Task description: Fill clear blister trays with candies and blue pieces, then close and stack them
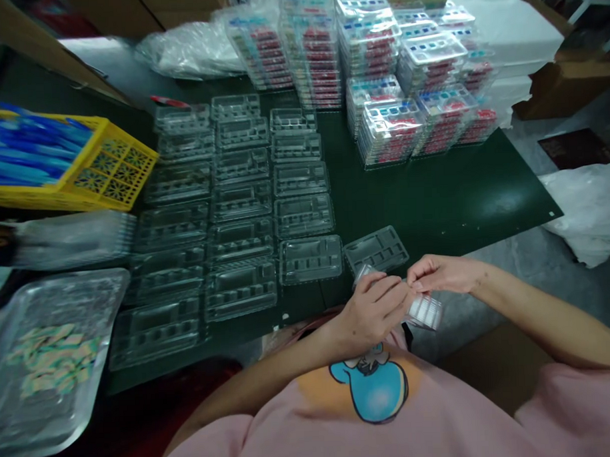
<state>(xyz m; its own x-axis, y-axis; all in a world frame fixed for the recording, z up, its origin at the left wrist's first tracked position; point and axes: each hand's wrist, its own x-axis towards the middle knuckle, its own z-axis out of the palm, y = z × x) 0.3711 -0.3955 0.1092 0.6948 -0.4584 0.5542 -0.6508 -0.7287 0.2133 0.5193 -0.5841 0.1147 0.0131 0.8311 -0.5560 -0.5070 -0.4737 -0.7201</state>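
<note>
Below centre, I see the left hand (371,314) curled round a clear pack (426,311). The right hand (439,274) pinches its edge.

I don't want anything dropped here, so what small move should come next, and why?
I'd probably ease the clear plastic piece forward over the green table, with the left hand around it: its exposed end shows past the table's near edge, below the right hand, where a slip could drop it.
</note>
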